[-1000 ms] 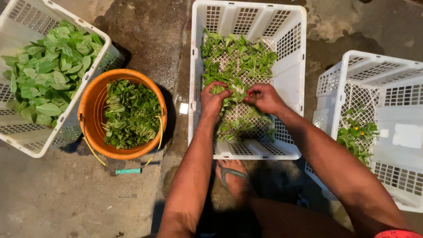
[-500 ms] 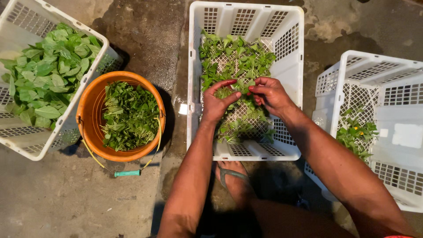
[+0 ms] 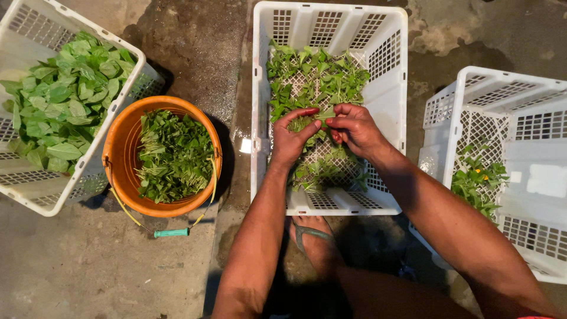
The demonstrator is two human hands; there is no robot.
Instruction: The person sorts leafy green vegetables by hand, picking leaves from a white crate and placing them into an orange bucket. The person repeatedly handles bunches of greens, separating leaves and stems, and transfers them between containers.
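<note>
- Left hand (image 3: 290,140) reaches forward, palm turned inward, thumb and forefinger curved into a pinch.
- Right hand (image 3: 353,129) sits just beside it, fingertips (image 3: 332,122) pinched together, pointing left.
- Both forearms are bare and extended, converging ahead.

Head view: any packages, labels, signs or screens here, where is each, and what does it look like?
No labels, signs or screens show; only open containers.
Middle crate: white, slotted, rectangular, under both hands.
Left crate: white, holds broad leaves.
Right crate: white, few sprigs.
Bucket: round, orange, between left and middle crates.
</note>
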